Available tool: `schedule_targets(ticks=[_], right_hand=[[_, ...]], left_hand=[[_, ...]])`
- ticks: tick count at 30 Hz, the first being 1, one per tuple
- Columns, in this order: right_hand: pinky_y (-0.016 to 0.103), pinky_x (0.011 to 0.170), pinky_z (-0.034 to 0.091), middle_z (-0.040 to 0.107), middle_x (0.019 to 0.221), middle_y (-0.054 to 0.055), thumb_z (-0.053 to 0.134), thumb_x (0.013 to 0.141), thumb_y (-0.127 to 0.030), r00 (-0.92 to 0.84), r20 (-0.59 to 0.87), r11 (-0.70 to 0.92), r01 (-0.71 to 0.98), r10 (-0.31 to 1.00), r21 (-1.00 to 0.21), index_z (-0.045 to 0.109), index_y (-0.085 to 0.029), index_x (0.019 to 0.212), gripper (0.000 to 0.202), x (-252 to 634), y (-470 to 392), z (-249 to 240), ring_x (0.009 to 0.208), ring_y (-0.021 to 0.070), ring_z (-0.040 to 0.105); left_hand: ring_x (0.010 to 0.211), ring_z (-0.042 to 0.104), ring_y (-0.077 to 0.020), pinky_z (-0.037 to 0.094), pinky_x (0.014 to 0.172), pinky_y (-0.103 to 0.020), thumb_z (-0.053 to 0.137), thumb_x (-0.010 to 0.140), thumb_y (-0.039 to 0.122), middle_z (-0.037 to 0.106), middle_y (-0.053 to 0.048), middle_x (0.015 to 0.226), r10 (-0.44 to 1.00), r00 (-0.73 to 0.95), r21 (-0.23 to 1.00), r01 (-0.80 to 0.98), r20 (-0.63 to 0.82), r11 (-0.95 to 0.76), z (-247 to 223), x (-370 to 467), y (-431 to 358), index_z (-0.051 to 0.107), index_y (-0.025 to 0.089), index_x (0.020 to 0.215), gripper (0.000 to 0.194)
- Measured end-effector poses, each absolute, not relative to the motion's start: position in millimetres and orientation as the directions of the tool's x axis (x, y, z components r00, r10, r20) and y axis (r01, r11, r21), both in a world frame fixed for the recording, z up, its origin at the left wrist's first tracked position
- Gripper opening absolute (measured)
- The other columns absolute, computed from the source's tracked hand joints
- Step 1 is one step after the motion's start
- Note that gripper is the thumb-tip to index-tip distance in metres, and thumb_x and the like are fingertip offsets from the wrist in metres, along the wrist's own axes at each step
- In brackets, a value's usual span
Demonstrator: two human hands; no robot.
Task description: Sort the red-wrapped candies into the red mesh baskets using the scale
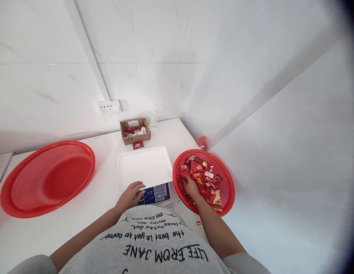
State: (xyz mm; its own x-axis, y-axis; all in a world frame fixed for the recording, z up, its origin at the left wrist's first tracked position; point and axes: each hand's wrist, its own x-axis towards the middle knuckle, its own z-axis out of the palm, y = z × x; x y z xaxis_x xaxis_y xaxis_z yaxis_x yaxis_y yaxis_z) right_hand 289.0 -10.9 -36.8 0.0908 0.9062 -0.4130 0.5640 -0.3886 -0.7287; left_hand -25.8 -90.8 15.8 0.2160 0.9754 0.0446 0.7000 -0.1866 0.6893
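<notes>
Head view: a person in a printed grey shirt (154,243) at a white worktop (105,152) set against a tiled wall — shirt and arms hide its near part.
Right hand (190,187): inside the right red basket (230,182), at the red packets (203,177); grip bunched, but I cannot tell whether it pinches one. The forearm crosses the near rim.
Left hand (132,195): grip loosely spread, at the near edge of the white tray (144,165), partly covering the blue keypad panel (156,193).
Beyond the tray: a cardboard box (136,136) with red packets and white wrapping inside; one loose red packet (138,145) before it, clear plastic (153,120) beside it.
Left side: a large red basket (89,152), tilted.
Wall side: a socket (109,107) above the worktop; a red object (202,142) behind the right red basket — partly hidden.
</notes>
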Motion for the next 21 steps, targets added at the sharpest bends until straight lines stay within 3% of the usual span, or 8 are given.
schedule_targets(ticks=[5,8,10,13,15,19,21], right_hand=[[0.031,0.063,0.049,0.064,0.069,0.006,0.042,0.081,-0.046,0.177,-0.432,-0.466,0.415,0.884,-0.782,0.058,-0.015,0.090,0.035,286.0,-18.2,-12.2,0.066,0.0194,0.060],[0.027,0.053,0.046,0.060,0.060,0.001,0.051,0.076,-0.052,0.061,-0.448,-0.451,0.156,0.892,-0.879,0.057,-0.019,0.079,0.034,270.7,-28.3,16.7,0.055,0.0153,0.056],[0.025,0.052,0.044,0.059,0.057,0.000,0.055,0.074,-0.052,-0.114,-0.446,-0.440,0.074,0.888,-0.895,0.057,-0.019,0.076,0.033,254.1,-35.4,37.0,0.052,0.0129,0.053],[0.023,0.049,0.041,0.057,0.054,-0.001,0.057,0.076,-0.046,-0.445,-0.454,-0.419,0.180,0.772,-0.890,0.058,-0.017,0.077,0.029,223.3,-45.3,58.7,0.047,0.0104,0.051],[0.023,0.048,0.041,0.057,0.057,-0.002,0.059,0.075,-0.040,-0.563,-0.451,-0.380,0.247,0.692,-0.892,0.058,-0.017,0.085,0.024,202.9,-51.4,64.1,0.048,0.0104,0.052],[0.023,0.049,0.044,0.060,0.071,-0.003,0.062,0.072,-0.031,-0.604,-0.449,-0.382,0.245,0.658,-0.891,0.051,-0.021,0.106,0.037,177.7,-60.1,58.0,0.054,0.0113,0.056],[0.023,0.049,0.044,0.060,0.071,-0.003,0.063,0.072,-0.030,-0.571,-0.494,-0.447,0.233,0.656,-0.864,0.050,-0.021,0.109,0.040,174.9,-61.0,51.1,0.055,0.0109,0.056]], left_hand=[[0.099,0.058,-0.0196,0.046,0.086,-0.032,0.043,0.083,0.037,0.064,-0.005,0.103,0.981,0.179,0.755,0.653,-0.073,-0.063,28.2,-20.9,-88.3,0.061,0.024,0.099,0.027],[0.091,0.061,-0.0191,0.048,0.080,-0.031,0.046,0.081,0.039,0.066,-0.005,0.099,0.967,0.167,0.812,0.580,-0.192,0.061,36.6,-12.7,-85.9,0.060,0.022,0.099,0.029],[0.088,0.062,-0.0191,0.048,0.078,-0.031,0.049,0.079,0.041,0.066,-0.006,0.097,0.952,0.175,0.858,0.496,-0.249,0.133,41.0,-4.9,-83.9,0.059,0.020,0.101,0.032],[0.084,0.062,-0.0183,0.048,0.076,-0.031,0.053,0.076,0.043,0.067,-0.006,0.095,0.926,0.232,0.917,0.339,-0.297,0.209,45.1,6.4,-81.5,0.056,0.019,0.107,0.039],[0.081,0.063,-0.0177,0.048,0.074,-0.031,0.054,0.076,0.044,0.067,-0.005,0.093,0.912,0.266,0.935,0.253,-0.313,0.247,46.1,10.4,-80.5,0.055,0.019,0.104,0.038],[0.070,0.060,-0.0165,0.048,0.066,-0.030,0.058,0.072,0.044,0.065,-0.002,0.075,0.917,0.154,0.921,0.196,-0.367,0.336,44.9,5.7,-81.6,0.057,0.017,0.081,0.029],[0.067,0.059,-0.0158,0.048,0.065,-0.031,0.059,0.072,0.044,0.063,-0.001,0.072,0.912,0.078,0.914,0.088,-0.402,0.395,43.8,-1.0,-83.8,0.055,0.016,0.078,0.029]])
